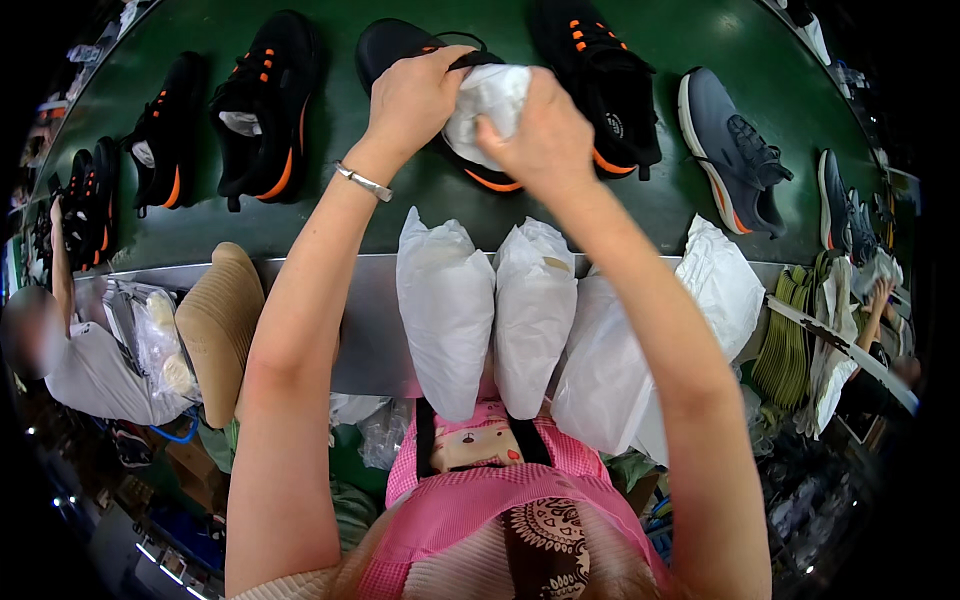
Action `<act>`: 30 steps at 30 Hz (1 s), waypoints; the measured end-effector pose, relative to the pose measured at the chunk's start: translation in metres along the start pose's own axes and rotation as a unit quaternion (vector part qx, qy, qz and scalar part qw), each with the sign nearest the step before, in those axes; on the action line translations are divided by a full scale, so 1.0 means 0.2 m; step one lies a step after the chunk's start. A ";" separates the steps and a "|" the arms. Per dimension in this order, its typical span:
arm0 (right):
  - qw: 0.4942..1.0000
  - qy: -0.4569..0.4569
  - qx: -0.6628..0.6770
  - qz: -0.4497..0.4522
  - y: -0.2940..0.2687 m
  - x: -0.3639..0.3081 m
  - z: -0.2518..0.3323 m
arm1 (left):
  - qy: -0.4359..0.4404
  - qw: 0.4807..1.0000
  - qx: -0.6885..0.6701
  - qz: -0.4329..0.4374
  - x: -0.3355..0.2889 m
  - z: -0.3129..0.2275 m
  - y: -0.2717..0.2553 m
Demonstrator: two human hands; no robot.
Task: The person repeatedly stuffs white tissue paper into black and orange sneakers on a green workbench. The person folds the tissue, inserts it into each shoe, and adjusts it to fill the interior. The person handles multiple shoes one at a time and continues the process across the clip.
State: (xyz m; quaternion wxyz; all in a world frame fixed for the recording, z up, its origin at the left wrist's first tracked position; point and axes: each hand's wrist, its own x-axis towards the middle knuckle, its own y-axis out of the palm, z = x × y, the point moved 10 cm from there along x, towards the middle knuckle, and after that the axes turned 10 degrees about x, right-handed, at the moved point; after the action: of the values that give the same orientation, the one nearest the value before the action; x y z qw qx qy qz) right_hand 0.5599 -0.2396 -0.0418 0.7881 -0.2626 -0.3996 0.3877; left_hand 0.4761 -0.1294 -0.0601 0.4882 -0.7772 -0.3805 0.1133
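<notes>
A black sneaker with an orange-edged sole (pixel 390 45) lies on the green work surface (pixel 340 205) at the far middle. My left hand (pixel 415 100) is closed over the upper side of its opening, near the tongue. A wad of white paper (pixel 488 100) sits at the mouth of the shoe. My right hand (pixel 550 135) grips the wad, its thumb bent against the paper. Both hands hide much of the shoe, so how deep the paper reaches cannot be seen. Another black sneaker with orange lace loops (pixel 595 85) stands just right of my hands.
White paper-wrapped bundles (pixel 447 310) lean along the near metal edge. More black sneakers (pixel 262 110) stand left, and a grey sneaker (pixel 735 150) lies right. Tan insoles (pixel 220 330) are stacked left, olive ones (pixel 785 340) right. People work at both sides.
</notes>
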 end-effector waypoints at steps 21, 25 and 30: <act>0.974 0.097 0.014 0.203 0.36 0.10 0.04 | 0.075 0.994 0.072 0.022 0.03 -0.03 -0.03; 0.969 0.076 0.004 0.233 0.37 0.11 0.07 | 0.072 0.993 0.058 0.068 0.04 0.02 -0.03; 0.961 0.133 0.166 0.176 0.08 0.11 -0.03 | -0.029 0.996 0.088 0.005 -0.05 0.07 -0.20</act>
State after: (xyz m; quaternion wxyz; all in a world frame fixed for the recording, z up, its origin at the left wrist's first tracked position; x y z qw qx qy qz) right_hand 0.5670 -0.2136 -0.0468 0.7861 -0.2439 -0.1686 0.5423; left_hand 0.4417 -0.1171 -0.0356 0.5428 -0.7294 -0.3794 0.1716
